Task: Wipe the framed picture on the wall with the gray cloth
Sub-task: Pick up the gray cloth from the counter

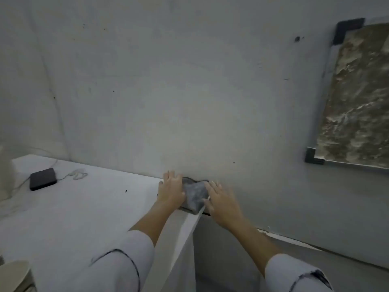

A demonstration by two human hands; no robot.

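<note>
The gray cloth (194,196) lies bunched at the far right corner of the white table (94,207), against the wall. My left hand (171,189) rests flat on the cloth's left side with straight fingers. Just right of the cloth, my right hand (223,202) hovers or touches its edge, fingers spread; contact is unclear. The framed picture (357,98), a brownish textured image with dark corner brackets, hangs on the wall at the upper right, well away from both hands and cut off by the frame edge.
A small black box (43,179) with a white cable (77,174) sits at the table's far left. A pale object (6,171) stands at the left edge, and a round beige item (14,272) shows at bottom left. The table's right edge drops to the floor.
</note>
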